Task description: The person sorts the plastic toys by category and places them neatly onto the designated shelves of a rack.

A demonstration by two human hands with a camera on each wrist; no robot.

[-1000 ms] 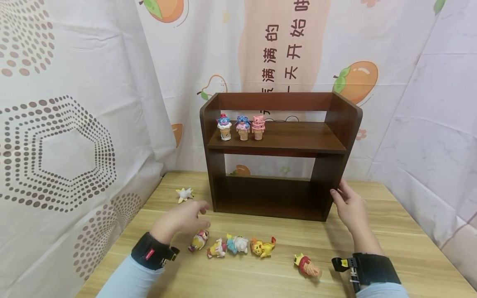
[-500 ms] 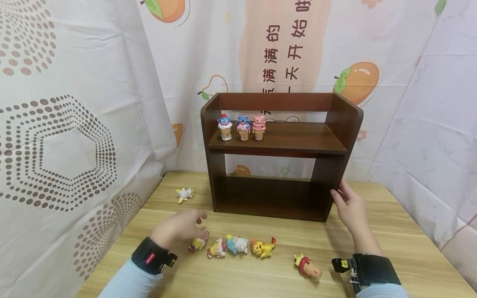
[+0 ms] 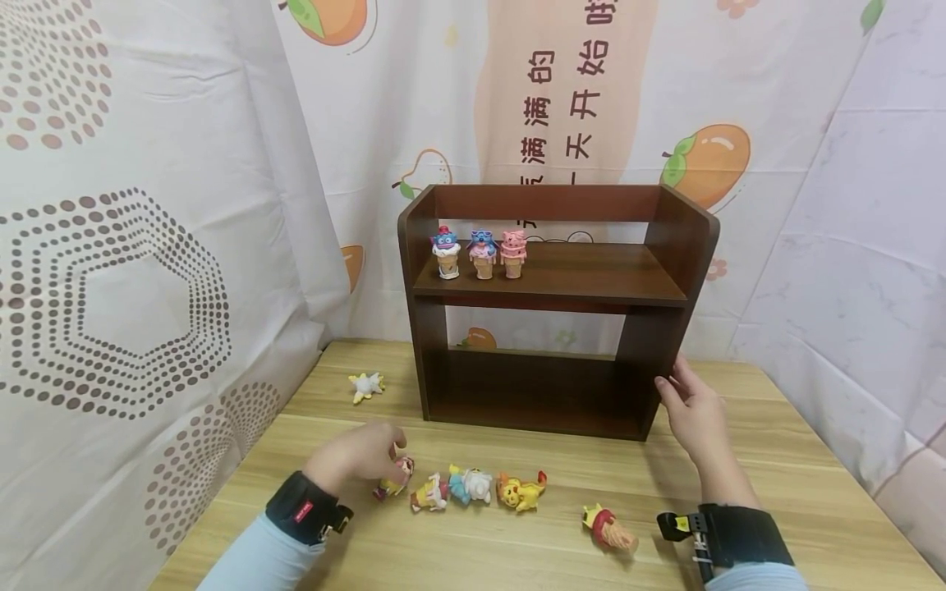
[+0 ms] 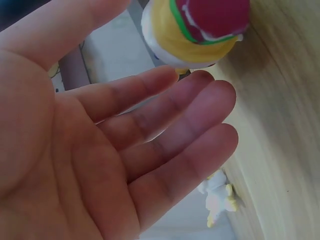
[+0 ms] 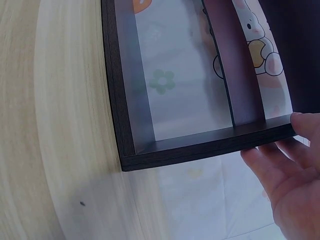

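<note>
My left hand (image 3: pixel 364 453) hovers low over the leftmost toy figure (image 3: pixel 392 479) in a row lying on the wooden table (image 3: pixel 776 460). In the left wrist view the palm is open with fingers (image 4: pixel 165 125) straight, their tips just short of that yellow and red toy (image 4: pixel 197 30). I cannot tell if they touch. My right hand (image 3: pixel 686 404) rests with straight fingers (image 5: pixel 280 165) against the right side panel of the dark brown shelf (image 3: pixel 665 328).
Three cone figures (image 3: pixel 482 253) stand at the left of the upper shelf board. More toys lie on the table: (image 3: pixel 431 492), (image 3: pixel 473 484), (image 3: pixel 521 489), a red one (image 3: pixel 609 527) and a white one (image 3: pixel 366 385). Printed curtains close in all around.
My left hand has come down and back towards me, onto the leftmost toy of the row. The right hand has stayed on the shelf's side.
</note>
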